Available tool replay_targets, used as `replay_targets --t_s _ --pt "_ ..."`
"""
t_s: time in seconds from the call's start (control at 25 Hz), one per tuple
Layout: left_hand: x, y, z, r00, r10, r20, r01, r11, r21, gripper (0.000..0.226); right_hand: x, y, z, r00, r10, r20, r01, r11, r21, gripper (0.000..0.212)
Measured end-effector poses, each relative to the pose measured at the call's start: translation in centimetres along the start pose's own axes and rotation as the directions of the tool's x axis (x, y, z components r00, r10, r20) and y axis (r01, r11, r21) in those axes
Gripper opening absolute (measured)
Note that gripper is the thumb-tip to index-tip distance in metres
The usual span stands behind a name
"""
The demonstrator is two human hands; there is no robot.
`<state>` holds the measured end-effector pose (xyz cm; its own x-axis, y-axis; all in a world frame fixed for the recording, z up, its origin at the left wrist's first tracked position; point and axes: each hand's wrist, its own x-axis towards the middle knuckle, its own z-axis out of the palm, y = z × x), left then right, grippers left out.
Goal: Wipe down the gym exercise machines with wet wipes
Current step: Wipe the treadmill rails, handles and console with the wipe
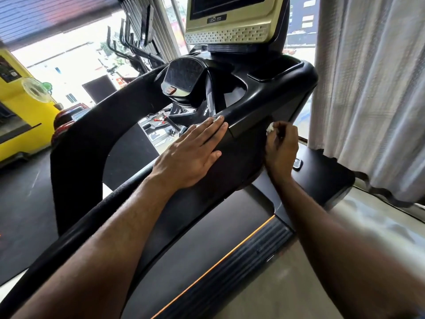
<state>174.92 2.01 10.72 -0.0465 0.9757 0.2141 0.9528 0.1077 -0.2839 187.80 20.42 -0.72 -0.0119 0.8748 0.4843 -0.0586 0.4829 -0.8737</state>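
Right hand (281,146) pinches crumpled white wet wipe (270,128) under black treadmill console (264,93) edge; left hand (190,155) flat, fingers straight, bracing. Best w/ firm overlapping strokes, refold wipe.

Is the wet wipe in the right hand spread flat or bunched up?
Bunched up. The right hand curls around the wet wipe, and only a small crumpled white wad shows past the fingers.

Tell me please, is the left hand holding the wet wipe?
No, the left hand lies flat on the treadmill console; the right hand pinches the wet wipe.
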Motion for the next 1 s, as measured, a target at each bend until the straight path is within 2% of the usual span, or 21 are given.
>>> replay_targets --t_s 0.2,0.28,0.36,0.44,0.52,0.6,0.76,1.0 --pt "-0.1 0.0 0.1 1.0 -0.001 -0.012 0.001 1.0 -0.004 0.062 -14.1 -1.9 2.5 0.962 -0.08 0.262 0.063 0.995 0.074 0.012" --pt "-0.7 0.0 -0.1 1.0 -0.006 -0.003 0.006 0.999 -0.033 0.063 -16.6 -2.1 2.6 0.92 -0.132 0.369 0.114 0.991 0.07 0.013" --pt "-2.5 -0.3 -0.4 1.0 -0.02 -0.012 0.019 0.999 -0.05 0.063 -15.5 -1.3 1.7 0.875 -0.202 0.441 0.187 0.979 0.076 0.012" --pt "-5.8 -1.1 -0.4 0.998 -0.057 -0.021 0.056 0.998 -0.037 0.065 -11.9 0.0 0.7 0.915 -0.182 0.361 0.179 0.983 0.042 0.014" --pt "-9.7 -2.0 -0.3 0.991 -0.12 -0.051 0.12 0.993 -0.005 0.065 -7.6 1.2 -0.1 0.979 -0.072 0.19 0.074 0.997 -0.004 0.017" --pt "-12.8 -2.4 0.1 0.98 -0.18 -0.086 0.183 0.983 0.031 0.065 -5.0 1.9 -0.4 0.994 -0.019 0.11 0.026 0.998 -0.058 0.015" --pt "-16.8 -2.7 0.6 0.964 -0.253 -0.083 0.259 0.964 0.065 0.065 -9.2 0.9 0.9 0.984 -0.031 0.174 0.046 0.996 -0.08 0.012" --pt "-22.4 -3.1 0.9 0.932 -0.346 -0.108 0.35 0.937 0.018 0.063 -21.6 -3.5 3.8 0.935 -0.07 0.348 0.05 0.997 0.067 0.016"
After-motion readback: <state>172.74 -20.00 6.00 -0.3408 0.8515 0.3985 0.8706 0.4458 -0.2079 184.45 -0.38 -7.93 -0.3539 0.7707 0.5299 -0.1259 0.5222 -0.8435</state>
